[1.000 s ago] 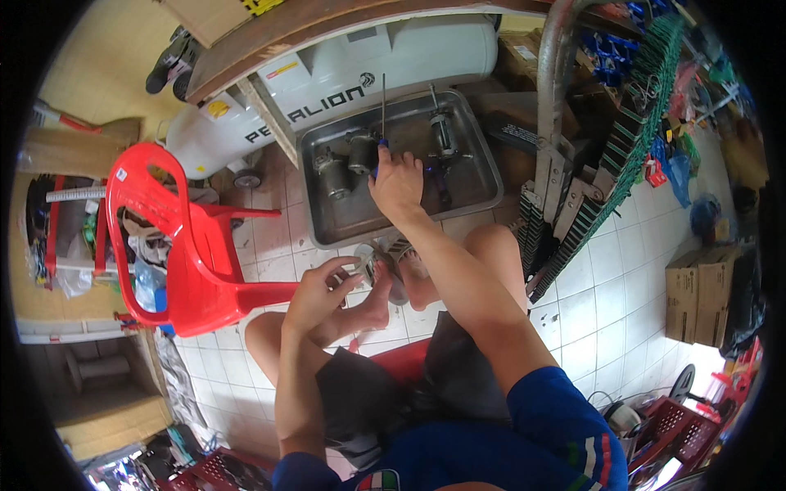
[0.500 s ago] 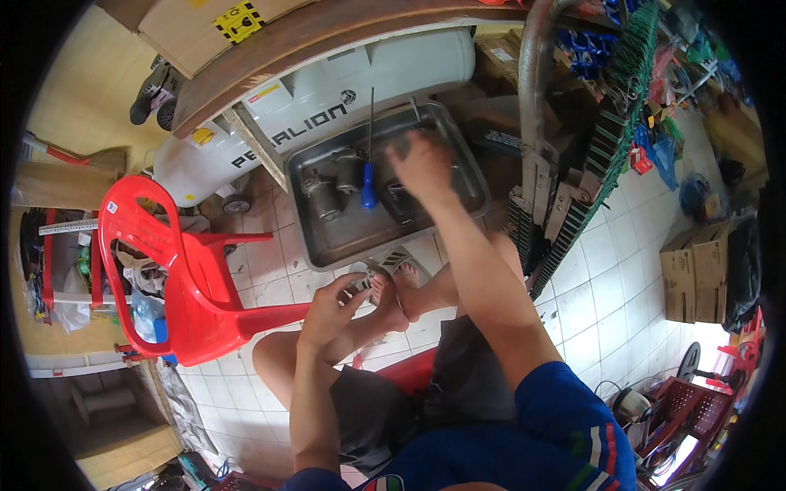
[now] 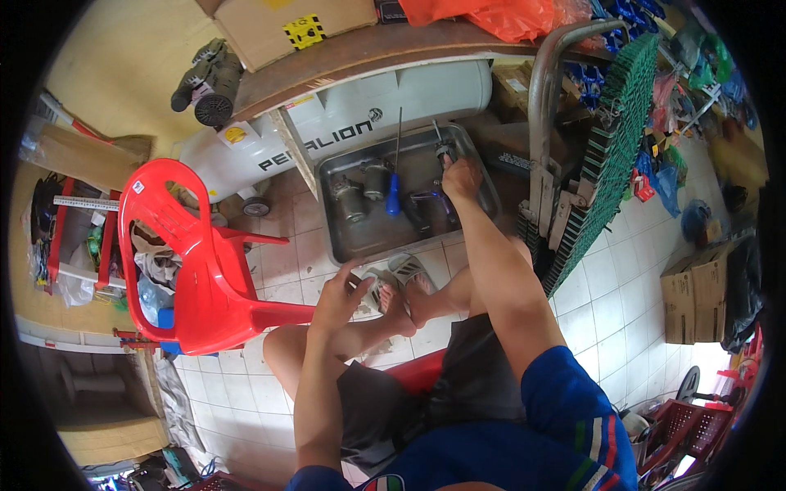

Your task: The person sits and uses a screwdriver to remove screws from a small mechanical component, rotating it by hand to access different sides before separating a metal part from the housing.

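A shallow metal tray rests on the floor in front of my feet. My right hand is closed around the dark handle of a screwdriver at the tray's right side, its thin shaft pointing away from me. Near the tray's front edge my left hand hovers, thumb and fingers apart, with nothing visible in it. Two cylindrical metal parts sit at the tray's left. Beside them lies a long screwdriver with a blue handle. A dark block-shaped part and a bluish-purple tool are partly visible nearer my right wrist.
A red plastic chair stands at the left. Beyond the tray lies a white tank beneath a wooden bench. At the right leans a metal-framed trolley beside green netting. Cardboard boxes stand farther right.
My right hand, blurred over the tray before, has closed on the dark-handled screwdriver. My left hand's fingers have spread farther apart. The whole view has shifted, showing more of the bench top.
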{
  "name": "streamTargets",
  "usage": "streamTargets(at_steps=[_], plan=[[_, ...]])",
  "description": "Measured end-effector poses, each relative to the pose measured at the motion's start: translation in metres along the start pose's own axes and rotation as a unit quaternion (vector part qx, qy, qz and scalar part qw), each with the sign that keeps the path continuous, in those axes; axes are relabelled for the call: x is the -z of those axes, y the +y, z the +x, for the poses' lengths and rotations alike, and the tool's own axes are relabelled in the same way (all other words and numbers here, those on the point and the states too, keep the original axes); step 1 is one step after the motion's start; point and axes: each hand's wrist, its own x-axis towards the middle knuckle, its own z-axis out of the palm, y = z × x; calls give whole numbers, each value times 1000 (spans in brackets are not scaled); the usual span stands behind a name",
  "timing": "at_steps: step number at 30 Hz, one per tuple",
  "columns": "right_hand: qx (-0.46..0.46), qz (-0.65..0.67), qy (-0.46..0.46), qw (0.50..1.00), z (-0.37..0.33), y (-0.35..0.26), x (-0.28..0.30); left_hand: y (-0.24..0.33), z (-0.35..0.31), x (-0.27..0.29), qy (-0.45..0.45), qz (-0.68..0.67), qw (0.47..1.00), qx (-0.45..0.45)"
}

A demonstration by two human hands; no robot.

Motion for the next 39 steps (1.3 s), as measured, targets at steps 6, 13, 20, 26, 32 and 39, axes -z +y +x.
streamTargets(at_steps=[6, 13, 20, 26, 32, 39], plan=[[36, 37, 88, 995, 4, -23, 33, 15, 2, 4, 65, -40, 997, -14], [208, 282, -100, 931, -68, -71, 129, 27, 19, 39, 180, -109, 976, -53], [294, 341, -157, 879, -113, -96, 129, 104, 79, 49, 39, -412, 907, -77], [391, 313, -105, 859, -112, -95, 126, 107, 78, 37, 70, -463, 884, -11], [-100, 573, -299, 757, -111, -112, 143, 118, 74, 37, 159, -512, 843, -51], [-148, 602, -476, 624, -116, -125, 124, 115, 79, 40, 163, -394, 899, -97]])
